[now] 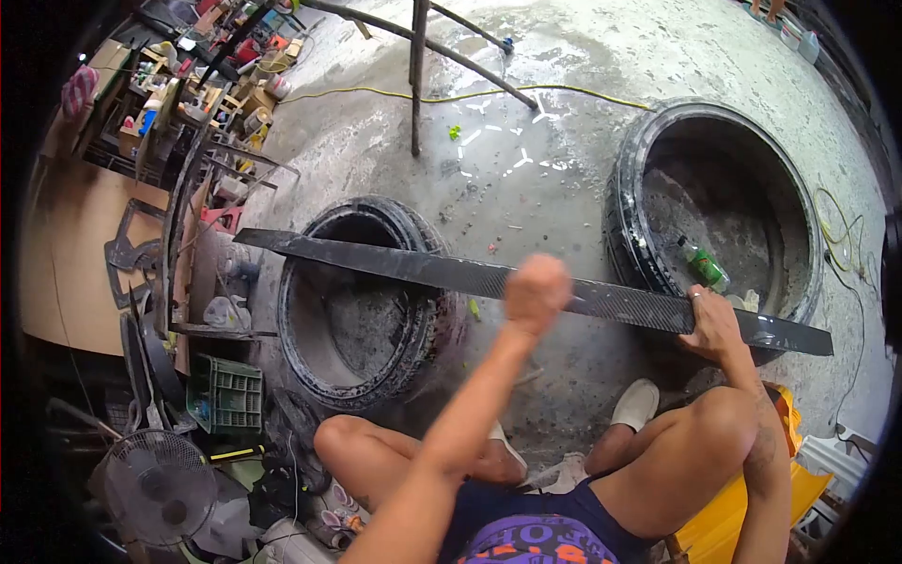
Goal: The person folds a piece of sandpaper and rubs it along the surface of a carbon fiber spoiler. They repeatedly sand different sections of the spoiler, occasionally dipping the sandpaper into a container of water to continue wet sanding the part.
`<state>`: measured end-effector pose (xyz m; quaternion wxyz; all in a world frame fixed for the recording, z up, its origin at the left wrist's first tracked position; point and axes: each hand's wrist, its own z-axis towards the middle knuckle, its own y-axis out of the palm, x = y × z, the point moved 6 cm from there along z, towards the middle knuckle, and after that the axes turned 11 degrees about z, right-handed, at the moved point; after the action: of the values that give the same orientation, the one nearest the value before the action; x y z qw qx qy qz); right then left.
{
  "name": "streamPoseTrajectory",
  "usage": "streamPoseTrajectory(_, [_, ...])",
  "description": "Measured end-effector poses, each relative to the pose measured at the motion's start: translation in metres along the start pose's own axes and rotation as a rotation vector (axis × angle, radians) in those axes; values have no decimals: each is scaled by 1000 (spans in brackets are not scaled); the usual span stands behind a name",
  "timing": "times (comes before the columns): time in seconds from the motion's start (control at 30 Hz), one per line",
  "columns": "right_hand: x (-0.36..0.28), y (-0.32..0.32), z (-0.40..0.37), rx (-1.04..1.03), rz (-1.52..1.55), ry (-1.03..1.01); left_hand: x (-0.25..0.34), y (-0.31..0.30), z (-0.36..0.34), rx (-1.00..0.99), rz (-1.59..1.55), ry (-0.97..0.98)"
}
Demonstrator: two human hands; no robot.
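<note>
A long dark strip with a woven, carbon-fibre-like pattern [395, 261] lies across two tyres, a left tyre [296, 348] and a right tyre [628, 179]. My left hand [537, 293] is a closed fist over the middle of the strip, slightly blurred; whatever it may hold is hidden. Toward the strip's right end, my right hand [714, 324] grips it, with the thumb on the top face and fingers along the edge. Inside the right tyre, near that hand, rests a green bottle [705, 265].
A standing fan [160, 489] and a green crate [225, 395] are at lower left. Cluttered shelves [188, 85] fill the upper left. A metal-legged frame [416, 85] stands ahead, by a yellow hose [376, 91]. Something yellow [752, 503] is beside my right leg.
</note>
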<state>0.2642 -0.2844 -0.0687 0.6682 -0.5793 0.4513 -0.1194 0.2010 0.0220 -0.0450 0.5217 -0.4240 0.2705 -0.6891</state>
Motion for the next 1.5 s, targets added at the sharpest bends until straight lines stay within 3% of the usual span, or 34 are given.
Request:
streamPoseTrajectory(0.1, [-8,-4,0,6,-26,9,-129,-41,-16,7,174,-285])
streamPoseTrajectory(0.13, [-9,-5,-1,31,-33,-4,-127,-51,-10,39,287,-298])
streamPoseTrajectory(0.17, [-8,-4,0,34,-41,-12,-116,-35,-13,-30,198,-293])
streamPoseTrajectory(0.2, [-9,-5,2,33,-50,-15,-96,-10,-16,-90,109,-286])
streamPoseTrajectory(0.23, [-9,-6,2,39,-55,-4,-39,12,-13,-24,62,-75])
streamPoseTrajectory(0.27, [-10,-5,0,39,-58,6,19,28,-7,-2,162,-31])
streamPoseTrajectory(0.33, [-11,-7,-2,14,-41,14,118,44,7,-23,-140,43])
streamPoseTrajectory(0.4, [-10,-6,-1,-13,-24,22,107,39,6,-19,-158,58])
streamPoseTrajectory(0.47, [-9,-7,-2,34,-25,-13,22,20,-9,36,60,38])
streamPoseTrajectory(0.5, [-9,-6,-2,33,-32,-2,-29,3,-13,28,-28,-92])
streamPoseTrajectory(0.53, [-6,-3,-4,27,-29,3,-69,-16,-14,38,136,-116])
streamPoseTrajectory(0.6, [-5,-2,-3,88,-49,-48,-59,-14,-12,55,128,-172])
streamPoseTrajectory(0.63, [-8,-4,1,1,-31,23,-53,-15,-10,79,125,-231])
streamPoseTrajectory(0.73, [-8,-4,0,31,-52,-14,110,46,-2,-6,35,-7])
streamPoseTrajectory(0.8, [-4,0,0,8,-35,24,164,51,7,0,-141,84])
streamPoseTrajectory(0.87, [-2,-3,-1,-21,-25,56,117,41,-3,-22,13,75])
streamPoseTrajectory(0.93, [-7,-4,-3,24,-48,6,7,17,-15,9,116,4])
streamPoseTrajectory(0.97, [-5,2,-5,18,-38,3,-55,-4,-24,11,21,-156])
streamPoseTrajectory(1.0, [-2,3,-7,67,-45,-56,-99,-32,-24,58,182,-260])
streamPoseTrajectory(1.03, [-3,1,-5,126,-55,-117,-100,-31,-24,64,195,-258])
streamPoseTrajectory(1.1, [-3,-2,-4,90,-29,-68,-107,-17,-30,-57,18,-549])
streamPoseTrajectory(1.13, [-2,0,-3,45,-12,2,-67,10,-27,1,-146,-479])
streamPoseTrajectory(1.17, [-2,1,-6,95,-29,-36,-3,17,-11,-9,282,-149])
streamPoseTrajectory(1.2, [0,1,-8,144,-46,-66,39,29,-6,-14,139,-102])
streamPoseTrajectory(1.23, [12,7,-6,-34,30,104,30,23,-7,-13,153,-97])
streamPoseTrajectory(1.3, [6,5,-7,49,3,15,23,15,-9,29,51,4])
streamPoseTrajectory(1.37, [2,2,-9,119,-40,-47,-79,-23,-20,62,90,-138])
streamPoseTrajectory(1.4, [2,2,-8,120,-37,-47,-135,-41,-27,18,112,-324])
streamPoseTrajectory(1.43, [3,4,-9,108,-50,-19,-177,-64,-31,48,276,-361])
streamPoseTrajectory(1.5, [6,6,-10,113,-68,10,-202,-86,-28,157,463,-401])
